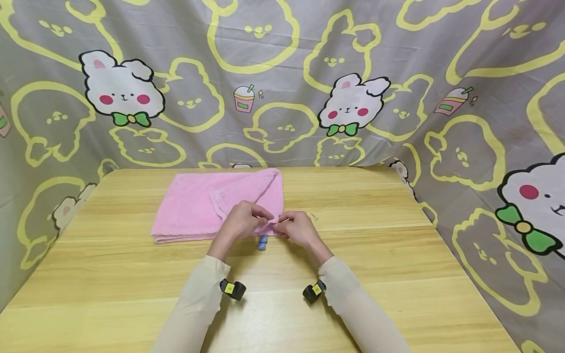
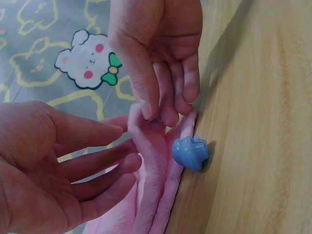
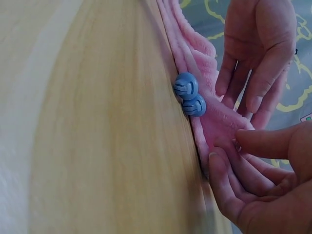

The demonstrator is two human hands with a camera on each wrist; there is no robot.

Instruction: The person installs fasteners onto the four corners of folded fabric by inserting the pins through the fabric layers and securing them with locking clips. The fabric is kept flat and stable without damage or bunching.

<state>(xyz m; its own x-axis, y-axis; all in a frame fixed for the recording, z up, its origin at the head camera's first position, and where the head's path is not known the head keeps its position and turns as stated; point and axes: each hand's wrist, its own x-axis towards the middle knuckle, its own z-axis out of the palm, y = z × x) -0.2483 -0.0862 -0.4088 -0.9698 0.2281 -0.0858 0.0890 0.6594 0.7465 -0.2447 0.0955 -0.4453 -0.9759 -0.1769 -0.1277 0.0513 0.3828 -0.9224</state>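
Observation:
A folded pink plush cloth (image 1: 185,206) lies on the table, its upper layer turned back on the right side. My right hand (image 1: 300,229) pinches the cloth near its front right corner between thumb and fingertips; the right wrist view shows the pink fabric (image 3: 219,122) bunched there. Just left of it, my left hand (image 1: 243,219) has its fingers loosely extended beside the raised fabric; in the left wrist view, the fingers of the left hand (image 2: 44,161) are spread apart. Two small blue rounded plastic pieces with slots (image 3: 190,95) sit together at the cloth's front edge.
The wooden table (image 1: 265,304) carries everything. A patterned curtain (image 1: 282,59) with cartoon rabbits hangs behind and at both sides. A small thin item (image 1: 315,216) lies right of my right hand. Black wrist cameras (image 1: 233,289) sit on both sleeves.

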